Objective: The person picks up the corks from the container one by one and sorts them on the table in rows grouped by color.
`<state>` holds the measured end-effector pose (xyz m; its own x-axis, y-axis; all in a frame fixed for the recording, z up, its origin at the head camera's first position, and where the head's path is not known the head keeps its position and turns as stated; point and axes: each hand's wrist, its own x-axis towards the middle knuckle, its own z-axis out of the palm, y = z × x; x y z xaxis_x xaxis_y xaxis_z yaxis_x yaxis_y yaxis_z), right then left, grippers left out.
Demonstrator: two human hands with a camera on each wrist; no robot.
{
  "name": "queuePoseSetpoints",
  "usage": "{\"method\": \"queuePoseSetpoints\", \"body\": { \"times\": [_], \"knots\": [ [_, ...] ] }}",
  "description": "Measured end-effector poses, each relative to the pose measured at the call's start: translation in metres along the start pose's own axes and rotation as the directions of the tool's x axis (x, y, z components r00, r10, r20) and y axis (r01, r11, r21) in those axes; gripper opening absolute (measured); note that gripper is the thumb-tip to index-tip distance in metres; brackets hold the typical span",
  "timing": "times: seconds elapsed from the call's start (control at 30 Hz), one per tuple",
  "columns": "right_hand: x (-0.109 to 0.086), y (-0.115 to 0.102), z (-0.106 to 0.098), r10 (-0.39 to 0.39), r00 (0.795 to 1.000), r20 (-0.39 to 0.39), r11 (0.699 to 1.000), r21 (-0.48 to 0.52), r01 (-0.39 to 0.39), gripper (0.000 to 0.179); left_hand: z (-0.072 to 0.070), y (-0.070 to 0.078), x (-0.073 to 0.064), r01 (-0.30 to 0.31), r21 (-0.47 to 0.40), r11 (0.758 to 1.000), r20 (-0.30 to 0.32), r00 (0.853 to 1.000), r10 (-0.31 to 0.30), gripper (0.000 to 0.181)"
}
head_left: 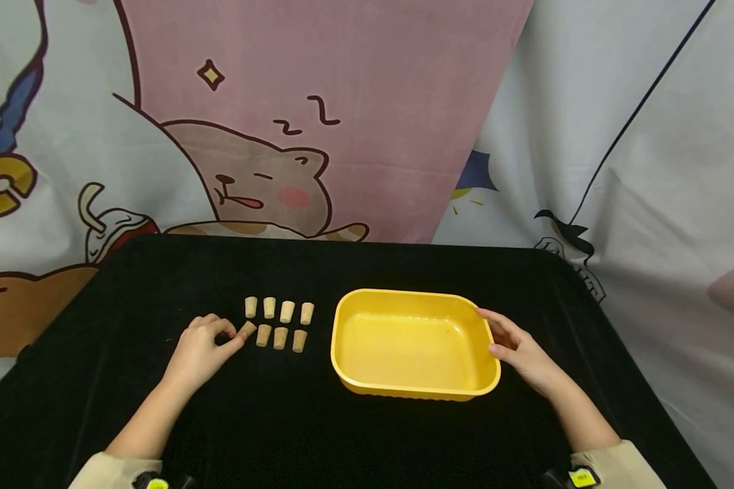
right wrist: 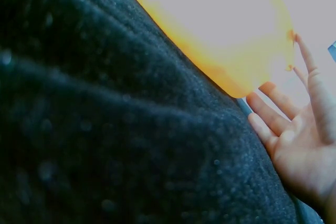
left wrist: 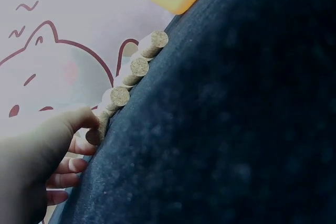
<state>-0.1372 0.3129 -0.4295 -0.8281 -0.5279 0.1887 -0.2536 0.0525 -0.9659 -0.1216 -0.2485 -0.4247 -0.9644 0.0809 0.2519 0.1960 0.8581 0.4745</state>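
In the head view my left hand [head_left: 202,346] pinches a tilted cork [head_left: 247,329] between thumb and forefinger, at the left end of the front row of corks. The left wrist view shows this same cork [left wrist: 94,136] at the fingertips, still close to the cloth. Beside it several corks [head_left: 280,337] stand in line, and a back row of corks [head_left: 287,312] stands behind them. My right hand [head_left: 522,350] touches the right rim of a yellow plastic basin [head_left: 416,392] with its fingers extended; in the right wrist view those fingers are fairly straight.
A black cloth [head_left: 269,428] covers the table beneath the corks and basin. Behind the table's far edge hangs a curtain [head_left: 391,136] printed with cartoon animals. The basin stands to the right of the corks, a short gap away.
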Motion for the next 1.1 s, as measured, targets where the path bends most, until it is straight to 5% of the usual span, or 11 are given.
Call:
{"method": "queuePoseSetpoints", "body": {
  "times": [1.1],
  "knots": [
    [-0.0011,0.0003,0.0012,0.010,1.000,-0.009,0.999,-0.032,-0.010,0.055,0.0022,0.0057,-0.0028,0.015,-0.004,1.000,-0.025,1.000,-0.015,0.016]
  ]
}}
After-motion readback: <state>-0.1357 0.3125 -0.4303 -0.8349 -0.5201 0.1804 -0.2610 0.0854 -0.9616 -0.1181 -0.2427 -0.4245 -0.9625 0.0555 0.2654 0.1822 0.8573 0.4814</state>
